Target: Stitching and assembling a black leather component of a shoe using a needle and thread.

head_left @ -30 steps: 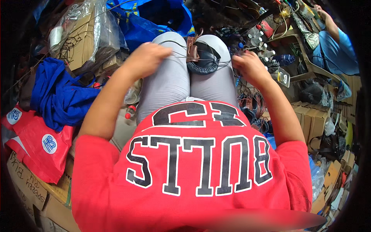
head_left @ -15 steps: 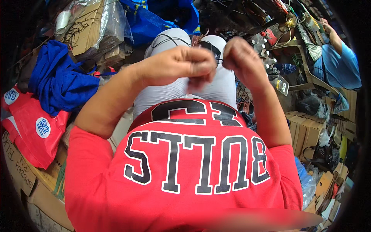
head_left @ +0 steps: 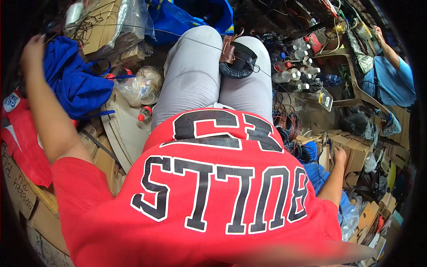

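A brown and black leather shoe piece (head_left: pixel 238 62), apparently an upper with a padded black rim, rests on my grey-trousered right thigh. Dark thread (head_left: pixel 171 33) stretches from it to my left hand (head_left: pixel 33 53), raised far out to the left above a blue cloth bag. That hand is closed on the thread and slightly blurred. Low on the right, beside cardboard boxes, my right hand (head_left: pixel 340 156) is closed too. Thread leaves the shoe piece on that side as well, but its far end is too fine to follow into the fingers.
Plastic bottles (head_left: pixel 293 73) cluster right of my knees. The blue cloth bag (head_left: pixel 78 80) and a red plastic bag (head_left: pixel 26 142) lie at left. Cardboard boxes (head_left: pixel 353 153) stand at right. Beyond them, a person in a light-blue shirt (head_left: pixel 391 80) has one arm raised.
My hands have swung apart from above my lap, the left far out to the left, the right down and right. The thread has drawn taut, and the shoe piece now shows fully.
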### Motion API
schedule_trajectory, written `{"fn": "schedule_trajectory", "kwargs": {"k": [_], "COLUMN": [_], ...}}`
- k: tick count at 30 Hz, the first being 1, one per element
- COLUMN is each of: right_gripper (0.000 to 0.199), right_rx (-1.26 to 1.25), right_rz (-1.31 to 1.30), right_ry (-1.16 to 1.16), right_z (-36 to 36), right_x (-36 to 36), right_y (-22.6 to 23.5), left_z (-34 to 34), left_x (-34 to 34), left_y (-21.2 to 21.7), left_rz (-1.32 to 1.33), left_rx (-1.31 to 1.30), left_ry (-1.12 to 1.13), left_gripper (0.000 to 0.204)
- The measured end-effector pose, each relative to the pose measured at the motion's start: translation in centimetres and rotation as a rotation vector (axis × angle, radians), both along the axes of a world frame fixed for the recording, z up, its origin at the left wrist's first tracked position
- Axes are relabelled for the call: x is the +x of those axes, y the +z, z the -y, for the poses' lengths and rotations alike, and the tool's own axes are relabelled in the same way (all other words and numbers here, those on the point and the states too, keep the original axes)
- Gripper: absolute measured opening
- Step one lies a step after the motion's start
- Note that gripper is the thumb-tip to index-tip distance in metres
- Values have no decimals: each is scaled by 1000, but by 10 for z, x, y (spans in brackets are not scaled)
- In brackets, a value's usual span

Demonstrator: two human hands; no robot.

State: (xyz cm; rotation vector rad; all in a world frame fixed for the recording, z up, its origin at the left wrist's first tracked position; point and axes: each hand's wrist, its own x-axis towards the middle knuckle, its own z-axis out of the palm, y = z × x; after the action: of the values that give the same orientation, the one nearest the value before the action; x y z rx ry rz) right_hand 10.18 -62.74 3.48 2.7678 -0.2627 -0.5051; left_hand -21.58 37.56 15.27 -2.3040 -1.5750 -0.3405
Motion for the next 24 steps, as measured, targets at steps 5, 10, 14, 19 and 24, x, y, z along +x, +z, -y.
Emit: {"fn": "schedule_trajectory", "kwargs": {"k": [5, 10, 14, 19, 24], "right_gripper": [46, 38, 27, 20, 34], "right_rx": [1118, 1536, 1374, 1441, 1451], "right_rz": [-143, -482, -481, -454, -408], "right_ry": [390, 395, 364, 241, 208], "right_z": [-198, -365, -388, -343, -334], "right_x": [-3, -42, -41, -16, -4], "right_y": [-39, -12, -5, -20, -11], "left_z": [233, 363, 351, 305, 309], "left_x": [113, 148, 148, 134, 153], "left_y": [-114, -131, -125, -149, -136], "left_rz": [495, 381, 313, 328, 792], "left_rx": [-705, -977, -968, -1227, -1001], "left_ry": [-1290, -1395, -1226, -906, -1033], "left_gripper": [33, 27, 18, 20, 22]}}
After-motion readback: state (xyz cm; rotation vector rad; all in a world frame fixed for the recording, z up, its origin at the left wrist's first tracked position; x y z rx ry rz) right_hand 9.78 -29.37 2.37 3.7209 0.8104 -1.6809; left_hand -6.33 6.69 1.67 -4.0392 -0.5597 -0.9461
